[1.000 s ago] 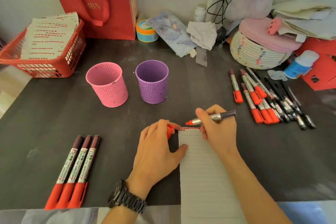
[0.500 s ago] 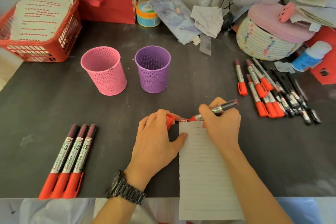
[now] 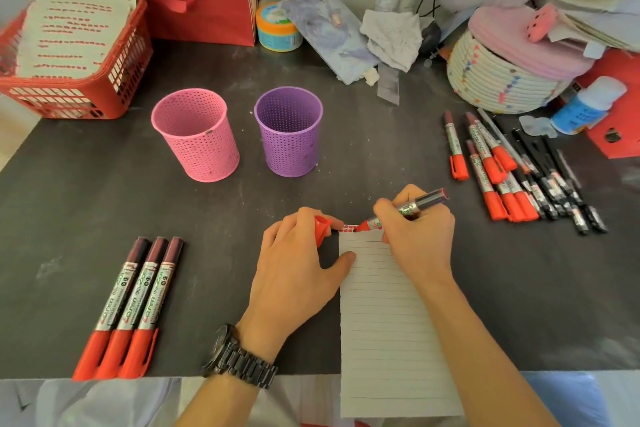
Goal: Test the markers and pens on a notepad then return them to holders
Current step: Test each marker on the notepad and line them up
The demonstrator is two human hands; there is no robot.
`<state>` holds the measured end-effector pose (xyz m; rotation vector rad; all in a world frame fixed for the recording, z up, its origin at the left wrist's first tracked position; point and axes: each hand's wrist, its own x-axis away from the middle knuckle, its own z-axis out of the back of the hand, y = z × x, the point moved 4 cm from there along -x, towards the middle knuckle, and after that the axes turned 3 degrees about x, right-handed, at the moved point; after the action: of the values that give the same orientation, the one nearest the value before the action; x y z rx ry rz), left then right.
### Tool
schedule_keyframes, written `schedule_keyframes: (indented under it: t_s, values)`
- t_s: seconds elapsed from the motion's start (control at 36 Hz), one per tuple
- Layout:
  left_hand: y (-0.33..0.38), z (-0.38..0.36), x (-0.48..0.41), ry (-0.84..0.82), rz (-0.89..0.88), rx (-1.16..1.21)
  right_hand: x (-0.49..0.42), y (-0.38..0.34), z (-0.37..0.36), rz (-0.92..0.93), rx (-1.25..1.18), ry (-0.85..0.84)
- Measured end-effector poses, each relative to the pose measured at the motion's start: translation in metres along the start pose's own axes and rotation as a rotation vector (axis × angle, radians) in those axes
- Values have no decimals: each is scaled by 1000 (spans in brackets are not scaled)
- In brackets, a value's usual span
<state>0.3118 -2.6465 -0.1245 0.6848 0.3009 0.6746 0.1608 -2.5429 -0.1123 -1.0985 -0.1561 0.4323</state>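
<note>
The right hand (image 3: 417, 236) grips an uncapped red marker (image 3: 403, 211), tip on the lined notepad's (image 3: 388, 322) top edge, beside red marks. The left hand (image 3: 298, 263) pinches its cap (image 3: 321, 227), thumb pinning the notepad.

- The red tip of the marker (image 3: 401, 211), lifted clear of the paper a second ago, is now pressed onto the top line of the notepad (image 3: 384, 315).
- The right hand (image 3: 417, 232) is lowered with it.
- The row of red marks (image 3: 348, 227) is reached by the tip.
</note>
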Motion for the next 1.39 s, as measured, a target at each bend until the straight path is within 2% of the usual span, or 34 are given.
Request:
schedule_keyframes:
  t_s: [1.17, 1.39]
  values:
    - [0, -1, -1, -2, 8, 10, 1, -1, 1, 21, -17, -8]
    - [-1, -1, -1, 1, -3, 19, -3, 2, 13, -76, -325, 40]
